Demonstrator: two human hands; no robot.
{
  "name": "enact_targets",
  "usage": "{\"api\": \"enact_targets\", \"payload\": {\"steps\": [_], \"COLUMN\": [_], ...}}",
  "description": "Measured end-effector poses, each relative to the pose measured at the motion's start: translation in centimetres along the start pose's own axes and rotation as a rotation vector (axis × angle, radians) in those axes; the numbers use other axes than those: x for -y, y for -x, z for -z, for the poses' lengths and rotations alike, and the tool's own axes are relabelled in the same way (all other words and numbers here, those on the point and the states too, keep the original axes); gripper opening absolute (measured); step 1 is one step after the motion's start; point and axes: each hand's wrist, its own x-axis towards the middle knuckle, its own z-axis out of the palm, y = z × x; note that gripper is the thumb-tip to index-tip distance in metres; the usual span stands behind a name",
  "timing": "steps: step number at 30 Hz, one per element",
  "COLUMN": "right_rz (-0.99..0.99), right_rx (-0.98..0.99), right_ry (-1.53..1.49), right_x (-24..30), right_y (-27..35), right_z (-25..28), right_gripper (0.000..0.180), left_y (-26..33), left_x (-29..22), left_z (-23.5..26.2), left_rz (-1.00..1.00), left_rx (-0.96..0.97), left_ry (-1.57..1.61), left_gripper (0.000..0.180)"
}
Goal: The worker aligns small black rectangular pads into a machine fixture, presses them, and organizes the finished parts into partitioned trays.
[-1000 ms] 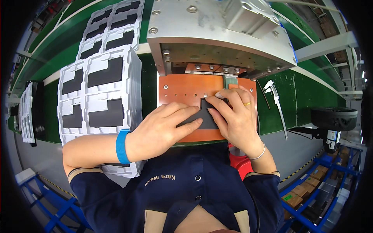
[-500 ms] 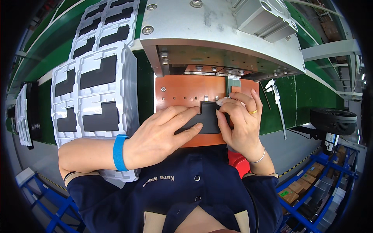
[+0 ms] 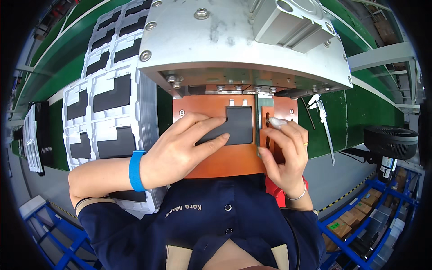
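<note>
One thin, flat black sheet part (image 3: pixel 236 127), seemingly light and flexible, is pressed flat under the left hand (image 3: pixel 180 150); its edges are best gripped, while the right hand (image 3: pixel 285 153) rests apart beside it.

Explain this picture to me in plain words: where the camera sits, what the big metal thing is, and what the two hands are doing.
The camera is worn on the person's head and looks straight down, so the dark blue shirt fills the bottom and straight edges look bent. The grey metal block at the top looks like the head of a press; under it lies an orange plate that seats a part. The left hand, with a blue wristband, presses its fingers on a flat dark grey piece lying on that plate. The right hand rests beside a narrow metal strip, fingertips at a slot; one fingertip looks wrapped in white. To the left stand stacked white trays holding similar dark pieces, on a green surface.
</note>
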Motion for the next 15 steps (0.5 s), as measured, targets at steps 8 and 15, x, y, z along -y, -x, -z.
{"api": "enact_targets", "payload": {"steps": [8,15], "right_rz": [0.026,0.024], "right_rx": [0.052,0.098], "right_ry": [0.046,0.041], "right_x": [0.8,1.3], "right_y": [0.1,0.5], "right_z": [-0.2,0.2], "right_gripper": [0.039,0.037], "left_y": [-0.9,-1.1], "left_x": [0.7,0.2], "left_z": [0.3,0.9], "left_rz": [-0.012,-0.013], "left_rx": [-0.028,-0.005], "left_ry": [-0.03,-0.025], "left_gripper": [0.041,0.039]}}
